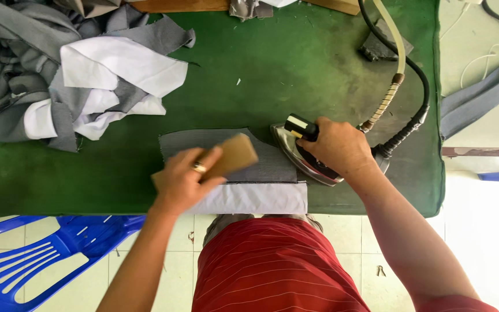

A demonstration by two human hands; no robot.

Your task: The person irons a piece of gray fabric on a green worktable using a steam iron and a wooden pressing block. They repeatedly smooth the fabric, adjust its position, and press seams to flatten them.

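- Grey fabric piece (226,151) flat on the green padded ironing table (272,69), white lining strip (255,198) folded along its near edge, just at the table's front rim
- Steam iron (304,153) resting on the right end of the grey piece, nose pointing toward the table's far left, soleplate touching the cloth
- Right hand (339,147) closed over the iron's handle from above, wrist slightly bent, forearm angling back to the near right
- Left hand (189,179) gripping a tan wooden block (229,157), thumb under, fingers over, ring on one finger; block tilted and pressed onto the grey piece left of the iron
- Best done, by judgement, with the block kept flat on the freshly pressed seam, close behind the iron but clear of the soleplate, fingers well back from the heat
- Steam hose and black cord (402,86) trailing from the iron's heel toward the table's far right corner
- Heap of grey and white cut pieces (82,75) at the table's far left
- Blue plastic chair (41,254) below the table's near left edge
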